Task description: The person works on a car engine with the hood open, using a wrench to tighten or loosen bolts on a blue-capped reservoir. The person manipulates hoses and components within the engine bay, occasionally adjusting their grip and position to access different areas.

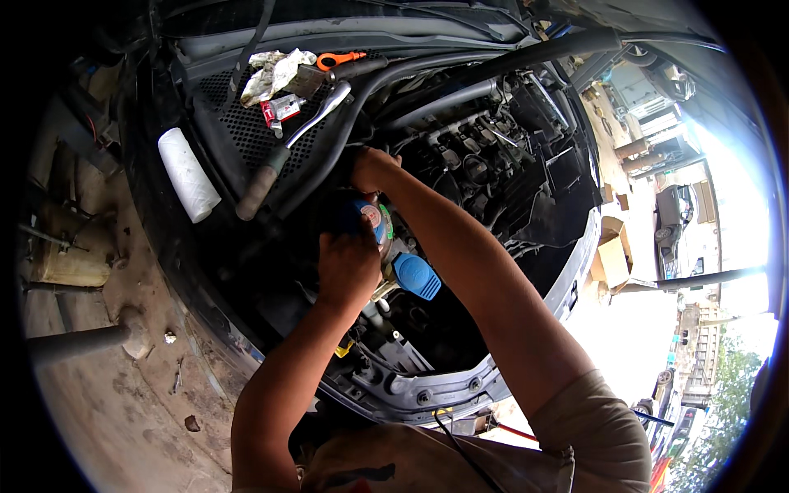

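Note:
I lean over an open car engine bay with both arms inside it. My left hand (pixel 349 264) is at a round blue thing with a reddish round label (pixel 371 215), its fingers curled in and one fingertip against the label. Just beyond it, my right hand (pixel 376 170) is closed low beside a black hose; whatever its fingers grip is hidden in shadow. A blue reservoir cap (pixel 417 276) sits close to my left wrist, below my right forearm. On the black perforated cowl panel (pixel 222 111) lies a long-handled ratchet (pixel 288 152), untouched.
A white paper roll (pixel 186 174) lies along the left fender. Crumpled paper (pixel 279 76), a small red-and-white box (pixel 281 109) and an orange-ended tool (pixel 339 60) rest on the cowl. The engine (pixel 477 160) is right of my arms; a cardboard box (pixel 612 249) stands beyond the bumper.

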A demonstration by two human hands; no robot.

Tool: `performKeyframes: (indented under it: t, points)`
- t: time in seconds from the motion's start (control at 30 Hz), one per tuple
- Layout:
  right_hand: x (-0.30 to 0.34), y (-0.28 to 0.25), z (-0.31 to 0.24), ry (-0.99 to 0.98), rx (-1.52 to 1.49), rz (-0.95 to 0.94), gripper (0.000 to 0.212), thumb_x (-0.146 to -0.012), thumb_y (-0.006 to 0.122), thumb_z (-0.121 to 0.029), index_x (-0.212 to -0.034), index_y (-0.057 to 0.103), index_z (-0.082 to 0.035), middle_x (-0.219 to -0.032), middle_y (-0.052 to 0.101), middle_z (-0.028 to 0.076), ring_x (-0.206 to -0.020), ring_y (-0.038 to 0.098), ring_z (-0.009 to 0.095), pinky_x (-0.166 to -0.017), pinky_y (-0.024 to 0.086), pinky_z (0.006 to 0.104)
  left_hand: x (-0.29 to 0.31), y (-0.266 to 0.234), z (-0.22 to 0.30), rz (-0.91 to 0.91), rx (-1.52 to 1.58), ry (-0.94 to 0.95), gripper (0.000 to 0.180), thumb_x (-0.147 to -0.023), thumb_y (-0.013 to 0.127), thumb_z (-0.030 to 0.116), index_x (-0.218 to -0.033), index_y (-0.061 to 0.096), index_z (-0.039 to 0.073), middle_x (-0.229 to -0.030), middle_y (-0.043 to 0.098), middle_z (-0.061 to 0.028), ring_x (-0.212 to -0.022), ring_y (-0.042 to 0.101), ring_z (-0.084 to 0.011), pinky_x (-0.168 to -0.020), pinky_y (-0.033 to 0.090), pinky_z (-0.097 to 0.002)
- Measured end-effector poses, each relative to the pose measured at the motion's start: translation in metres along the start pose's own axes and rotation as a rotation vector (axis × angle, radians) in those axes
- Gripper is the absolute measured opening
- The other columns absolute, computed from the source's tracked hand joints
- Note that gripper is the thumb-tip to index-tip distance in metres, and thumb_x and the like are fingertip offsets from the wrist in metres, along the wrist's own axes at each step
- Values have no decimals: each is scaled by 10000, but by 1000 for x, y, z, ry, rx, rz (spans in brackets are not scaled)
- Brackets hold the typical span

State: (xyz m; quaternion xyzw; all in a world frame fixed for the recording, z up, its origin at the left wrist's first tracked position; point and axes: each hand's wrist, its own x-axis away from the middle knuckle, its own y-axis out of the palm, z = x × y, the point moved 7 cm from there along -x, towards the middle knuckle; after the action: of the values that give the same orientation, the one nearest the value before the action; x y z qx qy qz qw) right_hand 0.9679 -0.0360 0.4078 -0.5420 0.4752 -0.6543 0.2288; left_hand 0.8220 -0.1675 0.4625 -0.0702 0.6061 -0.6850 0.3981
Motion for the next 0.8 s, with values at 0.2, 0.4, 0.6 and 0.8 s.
performKeyframes:
  t: [0.2,0.4,0.6,0.8]
  points:
    - [0,1,1,9,-3,2,453,-756,669,-190,-1188,678,-56,-1249,648,179,-1199,598,366,-1054,360,648,1,-1,0,27,7,2,536,-691,721,120,-1183,624,-71,-668,644,-41,-657,624,-184,-732,415,-375]
    - [-13,10,5,-15,67,-6,388,-781,651,-191,-1148,704,-77,-1236,650,174,-1176,611,358,-975,456,616,0,-1,1,9,20,9,556,-689,716,114,-1201,616,-77,-659,633,-41,-654,623,-185,-740,413,-374]
    - [-15,13,-2,-78,191,-65,375,-803,626,-205,-1147,702,-78,-1238,647,170,-1172,611,355,-921,508,598,1,-2,0,-16,15,-8,568,-695,714,120,-1221,615,-69,-662,630,-26,-656,621,-183,-744,411,-375]
    - [-22,15,9,-6,55,2,433,-798,648,-182,-1221,664,-90,-1271,636,165,-1221,578,360,-1012,408,608,0,-1,1,-9,26,-14,536,-717,707,130,-1213,625,-56,-667,635,-26,-676,626,-181,-744,415,-381]
